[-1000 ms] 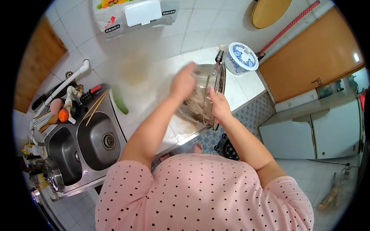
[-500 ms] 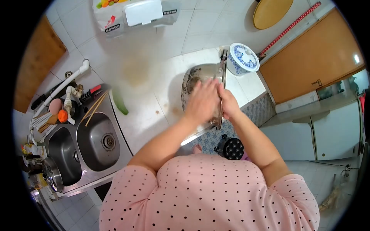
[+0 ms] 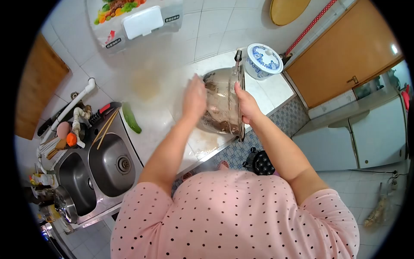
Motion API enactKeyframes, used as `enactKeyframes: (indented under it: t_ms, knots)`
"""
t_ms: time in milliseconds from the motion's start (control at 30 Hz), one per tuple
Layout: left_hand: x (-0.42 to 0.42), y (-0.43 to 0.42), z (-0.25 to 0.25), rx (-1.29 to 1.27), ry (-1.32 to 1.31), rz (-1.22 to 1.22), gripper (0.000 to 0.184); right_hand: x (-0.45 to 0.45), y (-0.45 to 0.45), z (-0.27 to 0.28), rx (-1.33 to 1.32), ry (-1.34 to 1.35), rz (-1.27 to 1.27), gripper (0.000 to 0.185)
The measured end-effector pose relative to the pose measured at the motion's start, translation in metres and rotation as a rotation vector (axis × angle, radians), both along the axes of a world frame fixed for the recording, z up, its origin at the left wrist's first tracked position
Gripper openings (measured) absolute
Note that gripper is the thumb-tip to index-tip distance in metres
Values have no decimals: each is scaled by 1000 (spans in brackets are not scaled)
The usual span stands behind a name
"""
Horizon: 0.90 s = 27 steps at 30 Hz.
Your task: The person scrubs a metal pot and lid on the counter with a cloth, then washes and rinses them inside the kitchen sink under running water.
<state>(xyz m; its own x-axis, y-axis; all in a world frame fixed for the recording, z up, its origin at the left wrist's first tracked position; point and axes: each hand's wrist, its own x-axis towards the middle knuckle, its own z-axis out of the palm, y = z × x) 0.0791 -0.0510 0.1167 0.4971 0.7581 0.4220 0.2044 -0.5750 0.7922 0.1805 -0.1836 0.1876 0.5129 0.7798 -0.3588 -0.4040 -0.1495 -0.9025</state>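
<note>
A metal pot [image 3: 223, 103] with brown stains on its wall is tipped on its side on the white counter [image 3: 157, 138], its rim to the right. My right hand [image 3: 247, 103] grips that rim, thumb on top. My left hand [image 3: 195, 98] is just left of the pot, near its base, slightly blurred. Its fingers are close together, and whatever they may hold is hidden. Wet brownish patches mark the counter below the pot.
A blue-and-white lidded bowl [image 3: 264, 61] stands behind the pot. A green cucumber [image 3: 130, 118] and chopsticks [image 3: 105, 127] lie by the double sink [image 3: 113, 192]. A black studded stool [image 3: 263, 162] is on the floor beyond the counter edge.
My left hand has moved from over the pot's rim side to its left. My right hand stays on the rim. The whole view has shifted slightly.
</note>
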Motion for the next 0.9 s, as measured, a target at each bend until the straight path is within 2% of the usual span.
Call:
enactKeyframes:
  t_ms: [33,67,100,167,267,367,400,500,533,633,733,800,867,900]
  knots:
    - [-10,-29,24,56,32,-72,44,3,5,4,-3,3,-15,69]
    - [-5,-56,24,307,235,-43,47,8,10,5,-10,14,-36,70]
    - [-11,-88,43,436,252,-173,46,13,13,4,-21,29,-61,70]
    - [-5,-84,26,557,184,-263,44,19,11,11,-15,132,0,69]
    - [4,-20,24,-69,23,-128,46,20,13,28,-52,163,31,67]
    - [9,-43,40,294,236,-95,44,14,18,29,-12,128,-31,68]
    - [22,-61,19,477,56,-154,43,23,18,20,-15,109,-16,68]
    - [17,-50,42,515,147,-197,42,44,11,-3,-26,119,17,68]
    - [14,-29,66,126,274,-231,39,45,8,5,-23,154,30,68]
    - [24,10,40,74,382,-107,39,46,8,22,-55,172,25,69]
    - [36,-10,24,202,92,-66,30,61,10,7,-7,199,47,65]
    - [31,-15,45,108,186,-106,35,50,-8,1,36,44,28,59]
    - [32,-14,53,15,251,-121,38,36,-40,-35,-195,-478,104,53]
    - [35,-9,47,-38,260,-106,40,8,-60,-30,-140,-429,107,48]
